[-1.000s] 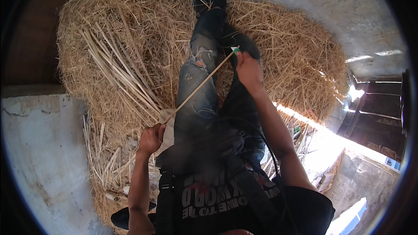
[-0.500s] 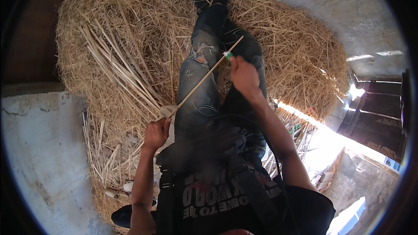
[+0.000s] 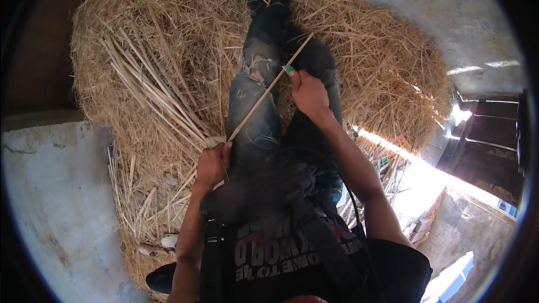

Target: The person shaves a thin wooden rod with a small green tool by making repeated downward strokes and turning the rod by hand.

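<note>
A thin pale wooden stick [image 3: 260,102], perhaps a bamboo strip, lies slantwise over my thighs in worn jeans. Its lower end is gripped by my left hand [image 3: 212,164], with the fingers closed and the thumb along it. My right hand [image 3: 312,97] is closed round a small green-handled tool [image 3: 288,70] with a pale tip. That tip meets the stick on its upper half; whether it is a blade is too small to tell. Beside my left leg a bundle of similar split sticks [image 3: 151,90] lies on the straw.
A thick heap of dry straw [image 3: 382,62] lies under and around my outstretched legs. Grey walls [image 3: 56,191] stand at both sides. Dark wooden slats [image 3: 488,134] and bright sunlight are at the right. More thin strips [image 3: 135,196] lie by my left forearm.
My left hand has shifted right and slightly up with the stick's lower end. The right hand has moved slightly left and down, and the green tool's tip stays at the stick.
</note>
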The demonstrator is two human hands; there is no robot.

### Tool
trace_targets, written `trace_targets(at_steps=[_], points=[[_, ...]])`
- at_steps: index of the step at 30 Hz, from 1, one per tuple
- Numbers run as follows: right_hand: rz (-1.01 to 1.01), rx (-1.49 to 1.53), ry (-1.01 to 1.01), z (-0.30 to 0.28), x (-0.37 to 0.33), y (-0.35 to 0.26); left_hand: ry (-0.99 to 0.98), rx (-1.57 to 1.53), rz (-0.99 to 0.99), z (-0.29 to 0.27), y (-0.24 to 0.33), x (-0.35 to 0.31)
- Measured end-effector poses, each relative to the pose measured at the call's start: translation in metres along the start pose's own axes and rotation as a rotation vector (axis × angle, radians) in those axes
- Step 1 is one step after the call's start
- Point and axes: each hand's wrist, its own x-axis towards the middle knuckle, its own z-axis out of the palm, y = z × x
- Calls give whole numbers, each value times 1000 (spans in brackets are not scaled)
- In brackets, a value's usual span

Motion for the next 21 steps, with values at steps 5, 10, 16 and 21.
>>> trace_targets(at_steps=[5, 10, 16, 21], points=[[-84, 8, -140, 22, -30, -8, 26, 23, 37, 10, 8, 19], [-166, -1, -239, 23, -58, -29, 0, 3, 16, 9, 12, 23], [-31, 30, 20, 0, 9, 6, 20, 0, 41, 10, 14, 29], [-220, 18, -290, 34, -58, -13, 18, 90, 13, 14, 29, 35]])
